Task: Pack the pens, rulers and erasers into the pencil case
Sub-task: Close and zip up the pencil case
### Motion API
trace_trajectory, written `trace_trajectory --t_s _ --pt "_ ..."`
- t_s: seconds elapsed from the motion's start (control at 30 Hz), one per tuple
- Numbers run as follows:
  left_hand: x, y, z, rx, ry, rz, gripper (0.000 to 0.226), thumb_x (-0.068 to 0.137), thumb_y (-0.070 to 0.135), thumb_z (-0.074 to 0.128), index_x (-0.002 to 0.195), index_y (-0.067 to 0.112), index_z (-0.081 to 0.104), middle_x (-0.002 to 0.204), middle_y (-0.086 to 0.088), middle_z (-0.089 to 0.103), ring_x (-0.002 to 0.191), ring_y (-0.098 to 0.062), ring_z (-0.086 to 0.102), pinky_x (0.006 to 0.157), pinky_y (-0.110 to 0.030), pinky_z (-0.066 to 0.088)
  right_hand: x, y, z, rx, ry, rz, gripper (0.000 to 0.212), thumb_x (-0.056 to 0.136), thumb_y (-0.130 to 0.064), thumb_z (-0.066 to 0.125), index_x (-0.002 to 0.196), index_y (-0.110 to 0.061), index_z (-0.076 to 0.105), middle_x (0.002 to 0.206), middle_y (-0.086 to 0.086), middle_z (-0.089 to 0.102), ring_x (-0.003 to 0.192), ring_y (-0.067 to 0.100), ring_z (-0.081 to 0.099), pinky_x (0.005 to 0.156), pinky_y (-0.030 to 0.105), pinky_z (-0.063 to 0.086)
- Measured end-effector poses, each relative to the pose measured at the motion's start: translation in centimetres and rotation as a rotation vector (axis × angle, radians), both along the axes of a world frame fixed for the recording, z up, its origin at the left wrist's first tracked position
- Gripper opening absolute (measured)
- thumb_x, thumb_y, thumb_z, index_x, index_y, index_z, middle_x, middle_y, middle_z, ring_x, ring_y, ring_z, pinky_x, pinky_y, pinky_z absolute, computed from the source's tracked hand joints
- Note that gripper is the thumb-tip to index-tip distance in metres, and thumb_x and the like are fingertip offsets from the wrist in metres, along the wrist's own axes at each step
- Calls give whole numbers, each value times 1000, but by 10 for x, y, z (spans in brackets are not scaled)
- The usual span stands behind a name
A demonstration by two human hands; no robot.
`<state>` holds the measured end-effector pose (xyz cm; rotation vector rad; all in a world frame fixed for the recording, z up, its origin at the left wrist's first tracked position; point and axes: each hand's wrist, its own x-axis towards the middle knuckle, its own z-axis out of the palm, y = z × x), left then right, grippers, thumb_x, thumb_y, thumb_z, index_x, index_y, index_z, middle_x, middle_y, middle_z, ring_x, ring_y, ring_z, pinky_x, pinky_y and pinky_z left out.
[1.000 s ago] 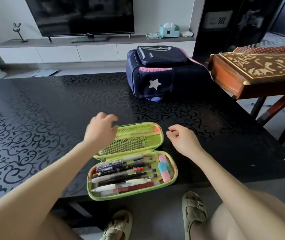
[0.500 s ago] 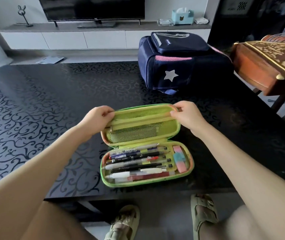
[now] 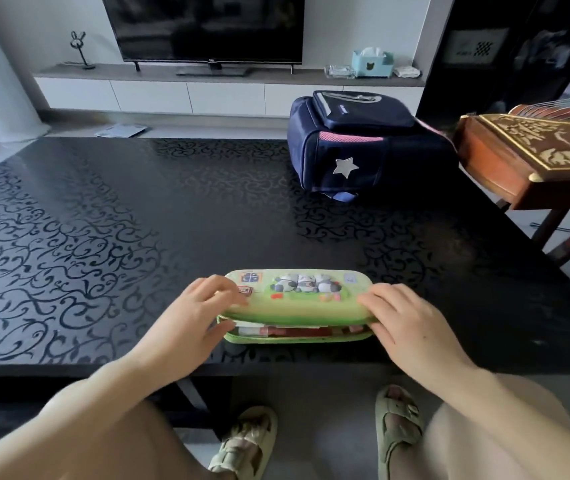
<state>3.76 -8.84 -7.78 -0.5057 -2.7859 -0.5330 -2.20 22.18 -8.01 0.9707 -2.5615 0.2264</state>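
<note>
Pencil case point(image 3: 297, 303) at near edge of table point(image 3: 138, 237), nearly shut, pens point(image 3: 294, 330) in the gap. Left hand point(image 3: 190, 317) and right hand point(image 3: 411, 323) pinch its ends, thumbs beneath. Press evenly, pens clear of seam.

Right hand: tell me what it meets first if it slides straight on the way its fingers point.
The green pencil case: the right hand holds its lid's end, fingers pointing ahead and left. Sliding on, it would likely graze the raised panda figures, then reach bare table; depth is unclear.
</note>
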Motion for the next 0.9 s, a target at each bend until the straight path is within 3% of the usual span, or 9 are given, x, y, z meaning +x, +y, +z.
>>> trace_trajectory --t_s 0.1,0.27,0.4,0.47,0.57,0.7,0.83,0.9 --pt "11 4 -11 56 -56 106 48 74 15 76 115 29 56 131 -3 47 116 -25 50 92 -26 38 9 5 -20 22 56 11 44 58 3 78 99 -5 64 93 6 63 75 25 61 56 34 54" --pt "22 15 -27 221 -137 207 40 80 17 69 116 30 56 150 5 27 122 -16 50 89 -25 45 16 5 -23 57 32 -12 47 56 1 72 102 -5 62 98 6 62 78 26 60 60 33 54" --pt "27 20 -32 258 -100 235 33 83 8 64 111 26 61 146 3 34 105 -20 60 85 -27 50 24 -10 -10 157 13 -60 46 60 -22 66 102 -5 61 110 11 61 102 31 56 93 42 46" --pt "25 20 -31 292 -90 258 31 82 6 64 106 26 64 142 3 39 103 -20 60 85 -28 50 22 -27 -7 167 -21 -61 55 66 -37 66 112 -8 56 122 13 57 114 33 51 102 48 39" --pt "19 18 -30 371 -109 284 28 82 5 64 98 27 68 130 9 47 109 -11 55 87 -28 48 15 -64 -12 194 -44 -33 74 74 -55 60 135 -19 39 136 16 49 123 39 45 103 53 36" --pt "4 10 -16 622 -185 370 36 85 -2 54 84 31 69 109 4 57 91 -1 61 82 -16 48 10 -93 -30 241 -59 -72 66 86 -59 36 141 -23 29 143 23 38 127 49 36 101 60 33" --pt "-30 -4 -14 720 -396 494 34 93 9 41 116 28 58 109 -4 63 84 -17 66 89 -35 51 10 -92 -36 247 -42 -60 64 88 -57 29 141 -22 29 143 24 38 126 50 36 100 62 34" --pt "-50 -3 -10 816 -540 450 40 94 6 34 122 23 58 107 -6 67 87 -19 64 87 -37 49 9 -93 -37 252 -39 -58 65 88 -58 29 141 -22 29 142 24 38 127 50 36 100 62 33"
